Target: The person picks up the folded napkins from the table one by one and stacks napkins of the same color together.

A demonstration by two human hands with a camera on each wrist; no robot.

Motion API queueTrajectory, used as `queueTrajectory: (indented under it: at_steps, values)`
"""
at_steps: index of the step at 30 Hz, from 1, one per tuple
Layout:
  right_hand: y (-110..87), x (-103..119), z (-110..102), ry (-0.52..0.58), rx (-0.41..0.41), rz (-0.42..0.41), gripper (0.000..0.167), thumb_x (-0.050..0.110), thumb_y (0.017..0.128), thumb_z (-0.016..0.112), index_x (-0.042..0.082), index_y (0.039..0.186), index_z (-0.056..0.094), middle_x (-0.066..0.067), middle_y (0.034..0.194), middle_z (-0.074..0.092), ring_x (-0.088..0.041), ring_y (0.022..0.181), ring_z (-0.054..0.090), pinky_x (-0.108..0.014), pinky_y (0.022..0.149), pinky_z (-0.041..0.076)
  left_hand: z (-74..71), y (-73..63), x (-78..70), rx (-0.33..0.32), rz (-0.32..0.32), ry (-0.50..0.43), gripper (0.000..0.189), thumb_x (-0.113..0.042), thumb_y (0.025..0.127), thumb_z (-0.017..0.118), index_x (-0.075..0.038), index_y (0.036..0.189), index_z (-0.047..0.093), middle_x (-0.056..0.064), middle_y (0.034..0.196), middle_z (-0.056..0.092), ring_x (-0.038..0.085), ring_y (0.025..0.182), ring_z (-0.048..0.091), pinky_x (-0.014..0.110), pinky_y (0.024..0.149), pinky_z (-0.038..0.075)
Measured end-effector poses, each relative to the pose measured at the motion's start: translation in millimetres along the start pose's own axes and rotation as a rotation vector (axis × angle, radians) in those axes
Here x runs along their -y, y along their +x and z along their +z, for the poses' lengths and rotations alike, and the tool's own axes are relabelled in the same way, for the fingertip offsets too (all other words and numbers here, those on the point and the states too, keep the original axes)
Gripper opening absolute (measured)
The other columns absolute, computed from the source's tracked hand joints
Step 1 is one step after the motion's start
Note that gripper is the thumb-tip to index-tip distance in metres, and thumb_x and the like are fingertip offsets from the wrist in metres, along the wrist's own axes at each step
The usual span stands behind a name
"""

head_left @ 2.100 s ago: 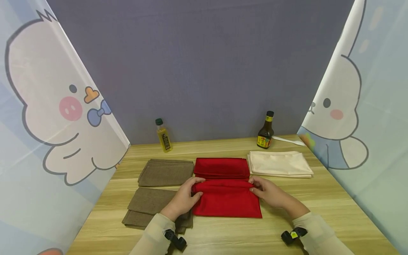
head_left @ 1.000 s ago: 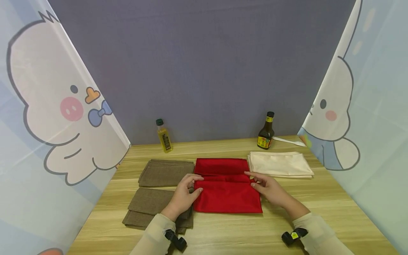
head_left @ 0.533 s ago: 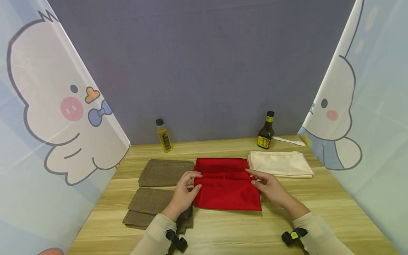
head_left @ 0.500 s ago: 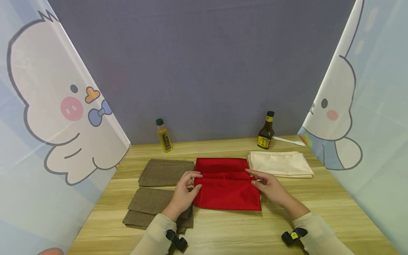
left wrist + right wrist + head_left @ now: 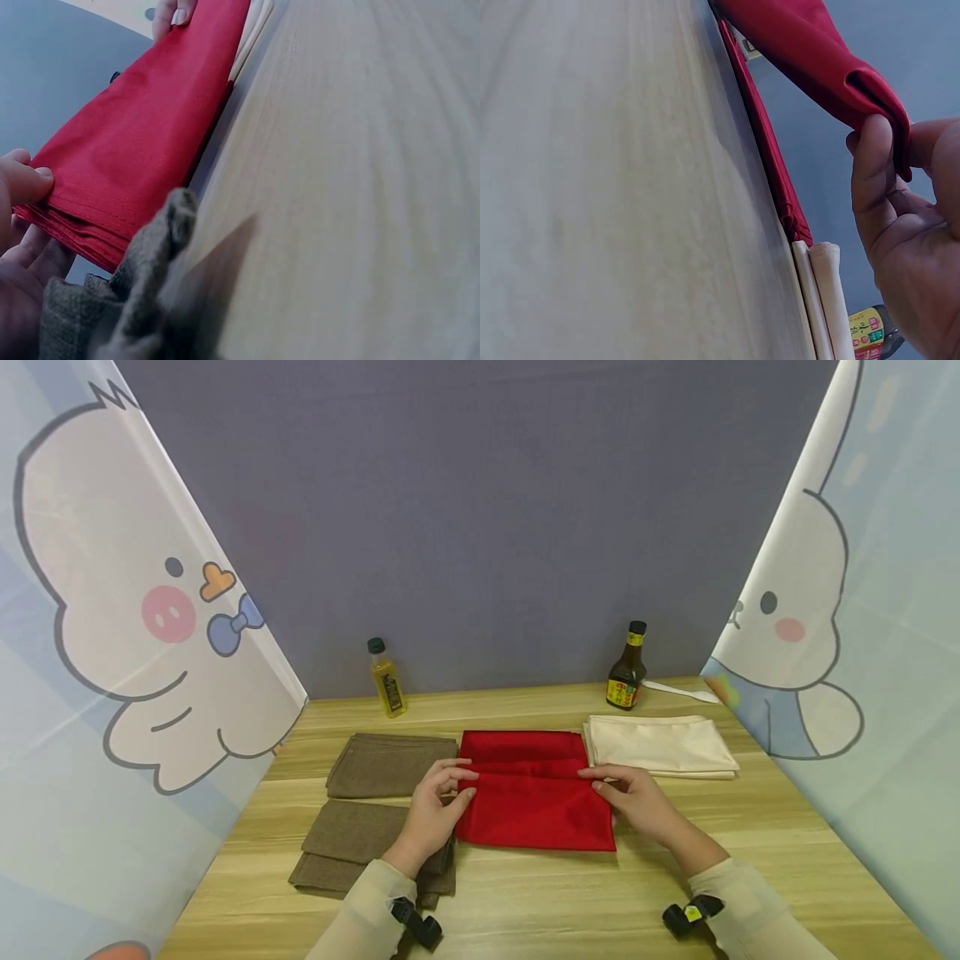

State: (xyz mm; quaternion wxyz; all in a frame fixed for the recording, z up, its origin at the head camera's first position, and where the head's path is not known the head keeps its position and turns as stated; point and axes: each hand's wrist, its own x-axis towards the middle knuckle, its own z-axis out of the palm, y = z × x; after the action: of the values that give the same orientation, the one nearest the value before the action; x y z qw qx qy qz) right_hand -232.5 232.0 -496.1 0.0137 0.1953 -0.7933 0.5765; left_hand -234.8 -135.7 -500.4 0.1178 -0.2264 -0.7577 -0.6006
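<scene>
Between my two hands hangs a folded red cloth (image 5: 536,817), raised off the table at its sides. My left hand (image 5: 433,814) pinches its left edge, thumb on top and fingers beneath; the left wrist view shows the stacked layers of the cloth (image 5: 142,142) there. My right hand (image 5: 637,803) pinches the right edge, and in the right wrist view the cloth (image 5: 817,67) curls into a loop by the thumb and fingers. A second folded red cloth (image 5: 521,744) lies flat on the table just behind, partly overlapped by the held one in the head view.
Two folded brown cloths lie left, the far one (image 5: 393,767) and the near one (image 5: 352,835), partly under my left arm. A folded cream cloth (image 5: 660,745) lies right. Behind stand an oil bottle (image 5: 388,685) and a dark sauce bottle (image 5: 625,672), beside a white spoon-like utensil (image 5: 682,692).
Both hands have carried the red cloth a little away from me, towards the second red cloth. Its near edge sits farther back, and the fingers have shifted slightly along the edges.
</scene>
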Motion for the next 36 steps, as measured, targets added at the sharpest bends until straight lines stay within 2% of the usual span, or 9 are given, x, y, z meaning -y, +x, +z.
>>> queueTrajectory:
  at_steps: [3, 5, 8, 10, 16, 24, 27, 31, 36]
  values:
    - [0.8, 0.9, -1.9, -0.016, -0.008, -0.027, 0.023, 0.004, 0.102, 0.067, 0.003, 0.124, 0.076, -0.019, 0.119, 0.069, -0.014, 0.05, 0.054, -0.034, 0.045, 0.053, 1.4, 0.9, -0.2, -0.017, 0.002, -0.009, 0.021, 0.005, 0.094, 0.075, -0.004, 0.113, 0.076, 0.017, 0.142, 0.057, 0.028, 0.09, 0.063, 0.025, 0.069, 0.055]
    - [1.9, 1.9, -3.7, -0.032, -0.014, -0.038, 0.023, 0.005, 0.102, 0.067, 0.004, 0.124, 0.075, -0.014, 0.102, 0.071, -0.018, 0.05, 0.056, -0.036, 0.045, 0.053, 1.9, 1.6, 0.2, -0.023, 0.005, -0.011, 0.021, 0.004, 0.094, 0.076, -0.004, 0.112, 0.077, 0.016, 0.142, 0.058, 0.026, 0.091, 0.062, 0.025, 0.069, 0.055]
    - [3.9, 4.0, -6.1, -0.05, -0.023, -0.039, 0.023, 0.005, 0.103, 0.067, 0.003, 0.124, 0.074, -0.005, 0.077, 0.064, -0.022, 0.049, 0.057, -0.039, 0.045, 0.054, 1.5, 2.8, -0.2, -0.024, 0.005, -0.009, 0.022, 0.001, 0.094, 0.077, -0.007, 0.115, 0.078, 0.014, 0.142, 0.059, 0.022, 0.09, 0.061, 0.024, 0.069, 0.054]
    - [5.0, 5.9, -7.5, -0.061, -0.025, -0.034, 0.023, 0.006, 0.103, 0.067, 0.004, 0.125, 0.074, -0.001, 0.068, 0.058, -0.021, 0.049, 0.057, -0.04, 0.045, 0.054, 0.7, 3.6, -0.9, -0.019, 0.007, -0.016, 0.025, -0.001, 0.095, 0.077, -0.009, 0.119, 0.077, 0.012, 0.143, 0.059, 0.021, 0.089, 0.062, 0.024, 0.069, 0.054]
    - [5.8, 15.4, -13.3, -0.075, -0.04, -0.036, 0.022, 0.006, 0.101, 0.07, 0.003, 0.123, 0.075, -0.002, 0.08, 0.065, -0.023, 0.052, 0.057, -0.041, 0.046, 0.054, 0.0, 6.2, -4.0, -0.004, 0.008, -0.061, 0.031, -0.004, 0.096, 0.076, -0.006, 0.127, 0.074, 0.012, 0.144, 0.057, 0.021, 0.085, 0.065, 0.021, 0.07, 0.053]
    - [11.4, 23.7, -19.4, -0.097, -0.011, -0.041, 0.024, 0.01, 0.102, 0.07, 0.005, 0.124, 0.074, -0.006, 0.084, 0.066, -0.03, 0.053, 0.055, -0.038, 0.047, 0.053, -0.8, 10.0, -10.7, -0.042, 0.027, -0.091, 0.032, -0.003, 0.095, 0.077, -0.001, 0.127, 0.073, 0.013, 0.142, 0.058, 0.019, 0.09, 0.068, 0.02, 0.071, 0.052]
    - [15.3, 25.8, -20.8, -0.092, -0.01, -0.055, 0.022, 0.009, 0.102, 0.07, 0.006, 0.123, 0.075, -0.006, 0.078, 0.064, -0.035, 0.053, 0.054, -0.039, 0.046, 0.052, -1.9, 11.5, -13.0, -0.06, 0.013, -0.1, 0.03, -0.002, 0.095, 0.077, -0.001, 0.125, 0.074, 0.015, 0.142, 0.057, 0.019, 0.091, 0.07, 0.021, 0.073, 0.055]
    - [20.6, 30.0, -22.4, -0.082, -0.012, -0.071, 0.02, 0.007, 0.101, 0.07, 0.006, 0.12, 0.076, -0.006, 0.071, 0.06, -0.025, 0.048, 0.052, -0.035, 0.044, 0.05, -3.7, 13.6, -14.8, -0.074, 0.005, -0.095, 0.028, -0.003, 0.095, 0.077, -0.002, 0.123, 0.074, 0.017, 0.141, 0.056, 0.019, 0.09, 0.069, 0.022, 0.076, 0.055]
    - [26.6, 36.6, -24.3, -0.095, -0.011, -0.07, 0.02, 0.006, 0.101, 0.069, 0.006, 0.12, 0.076, -0.006, 0.078, 0.064, -0.015, 0.049, 0.053, -0.032, 0.045, 0.05, -6.1, 18.6, -18.1, -0.089, -0.01, -0.073, 0.029, -0.004, 0.094, 0.079, -0.005, 0.123, 0.076, 0.012, 0.139, 0.057, 0.019, 0.091, 0.069, 0.024, 0.081, 0.057]
